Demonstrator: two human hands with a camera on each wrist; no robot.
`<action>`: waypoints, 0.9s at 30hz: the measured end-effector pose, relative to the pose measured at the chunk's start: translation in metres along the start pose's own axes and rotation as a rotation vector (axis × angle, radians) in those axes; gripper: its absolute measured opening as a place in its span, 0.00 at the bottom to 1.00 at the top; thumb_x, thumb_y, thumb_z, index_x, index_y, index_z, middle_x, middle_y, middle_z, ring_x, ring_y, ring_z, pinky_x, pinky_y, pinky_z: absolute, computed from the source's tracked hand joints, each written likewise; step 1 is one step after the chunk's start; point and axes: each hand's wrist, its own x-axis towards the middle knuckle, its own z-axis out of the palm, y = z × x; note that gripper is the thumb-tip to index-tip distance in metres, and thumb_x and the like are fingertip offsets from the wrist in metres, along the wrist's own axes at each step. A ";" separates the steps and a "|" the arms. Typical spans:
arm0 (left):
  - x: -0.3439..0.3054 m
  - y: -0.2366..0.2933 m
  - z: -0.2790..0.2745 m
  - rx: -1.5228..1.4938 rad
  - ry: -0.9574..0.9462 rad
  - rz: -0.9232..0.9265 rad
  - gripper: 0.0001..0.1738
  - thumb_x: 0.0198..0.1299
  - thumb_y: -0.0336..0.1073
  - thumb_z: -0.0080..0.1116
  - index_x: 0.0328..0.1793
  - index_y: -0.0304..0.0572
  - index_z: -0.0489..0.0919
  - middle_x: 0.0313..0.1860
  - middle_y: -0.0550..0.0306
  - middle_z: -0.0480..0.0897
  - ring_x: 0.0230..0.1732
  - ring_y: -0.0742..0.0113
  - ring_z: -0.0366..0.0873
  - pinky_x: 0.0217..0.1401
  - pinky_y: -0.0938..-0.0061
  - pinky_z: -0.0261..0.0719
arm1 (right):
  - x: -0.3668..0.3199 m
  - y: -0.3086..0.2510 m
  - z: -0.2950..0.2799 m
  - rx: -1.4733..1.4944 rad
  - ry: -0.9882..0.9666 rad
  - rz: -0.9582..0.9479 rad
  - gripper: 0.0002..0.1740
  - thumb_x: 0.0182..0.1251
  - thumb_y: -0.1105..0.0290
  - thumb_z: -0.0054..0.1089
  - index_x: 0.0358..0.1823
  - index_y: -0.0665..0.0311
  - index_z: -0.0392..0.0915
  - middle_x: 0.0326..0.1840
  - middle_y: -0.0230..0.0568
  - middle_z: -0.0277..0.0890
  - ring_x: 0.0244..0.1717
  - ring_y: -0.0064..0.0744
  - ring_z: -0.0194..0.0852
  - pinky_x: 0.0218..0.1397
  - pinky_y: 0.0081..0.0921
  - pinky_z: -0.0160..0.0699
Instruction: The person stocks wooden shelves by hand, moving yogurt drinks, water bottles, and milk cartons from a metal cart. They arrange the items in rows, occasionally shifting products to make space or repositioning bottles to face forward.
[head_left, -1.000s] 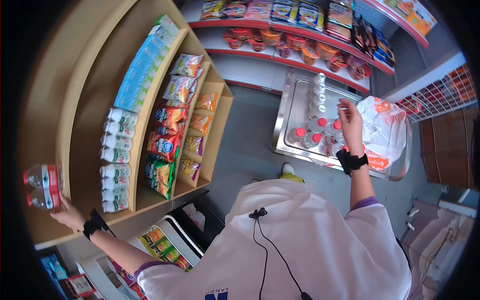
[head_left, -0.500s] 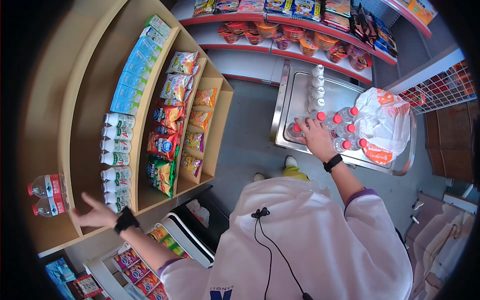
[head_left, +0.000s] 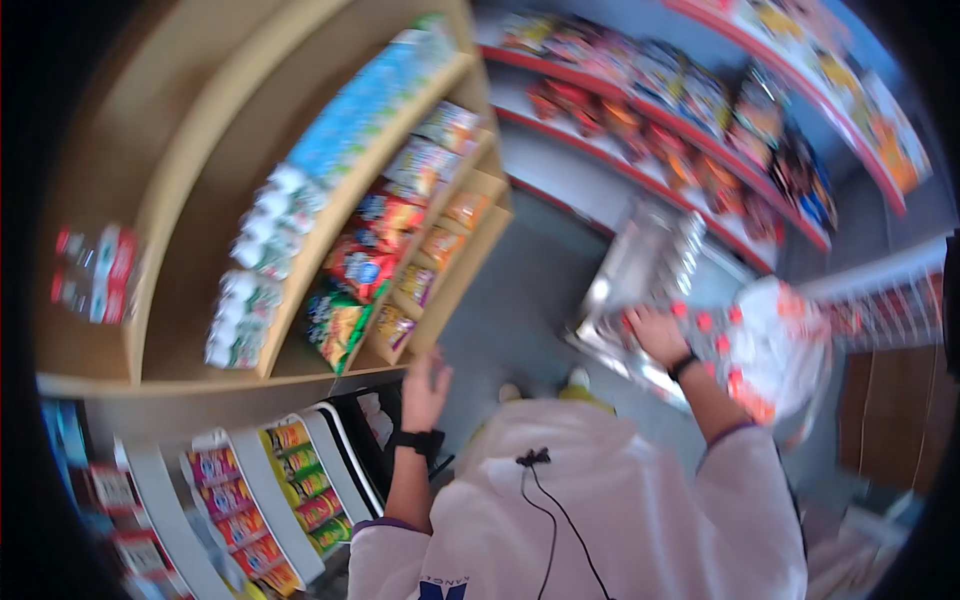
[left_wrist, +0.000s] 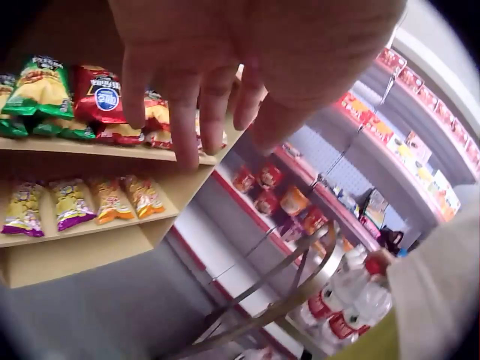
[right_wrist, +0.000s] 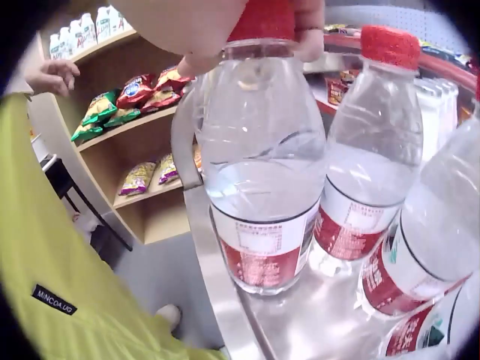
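Note:
My right hand (head_left: 660,338) is over the metal cart (head_left: 605,275); in the right wrist view its fingers (right_wrist: 309,34) pinch the red cap of a clear bottle (right_wrist: 259,187) with a red and white label. The bottle is upright by the cart's rim; whether its base touches the cart I cannot tell. Similar bottles (right_wrist: 367,161) stand beside it. My left hand (head_left: 427,393), empty, is in the air by the wooden shelf's lower corner; the left wrist view shows its fingers (left_wrist: 184,112) extended. Two red-capped bottles (head_left: 112,275) stand on the shelf's far-left level.
White bottles (head_left: 240,320), blue cartons (head_left: 355,100) and snack bags (head_left: 365,265) fill other levels of the wooden shelf. A white plastic bag (head_left: 775,335) lies on the cart. Red-edged racks (head_left: 650,100) stand behind, and a rack of colourful packs (head_left: 235,510) stands at lower left.
My left hand has left the two shelf bottles and moved right, towards my body. My right hand has come down onto a bottle cap on the cart. The head view has turned and blurred.

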 end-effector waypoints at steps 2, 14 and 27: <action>-0.016 -0.020 0.000 0.063 -0.061 0.080 0.22 0.59 0.33 0.62 0.61 0.41 0.76 0.50 0.45 0.82 0.48 0.50 0.82 0.56 0.60 0.78 | 0.002 -0.003 -0.009 0.009 -0.031 0.015 0.18 0.69 0.67 0.46 0.58 0.61 0.69 0.51 0.45 0.76 0.50 0.46 0.79 0.47 0.39 0.79; -0.031 -0.055 -0.082 0.074 0.104 -0.024 0.18 0.61 0.32 0.60 0.58 0.40 0.78 0.45 0.46 0.83 0.47 0.51 0.83 0.52 0.62 0.80 | 0.075 -0.112 -0.313 -0.112 0.320 -0.458 0.27 0.55 0.54 0.66 0.51 0.64 0.72 0.34 0.46 0.74 0.35 0.51 0.75 0.36 0.43 0.72; -0.058 -0.092 -0.138 0.010 0.218 -0.079 0.14 0.62 0.36 0.57 0.53 0.44 0.81 0.44 0.47 0.85 0.46 0.48 0.83 0.49 0.59 0.80 | 0.275 -0.309 -0.575 -0.116 0.897 -0.879 0.23 0.71 0.52 0.54 0.54 0.64 0.68 0.45 0.53 0.77 0.48 0.55 0.75 0.50 0.40 0.73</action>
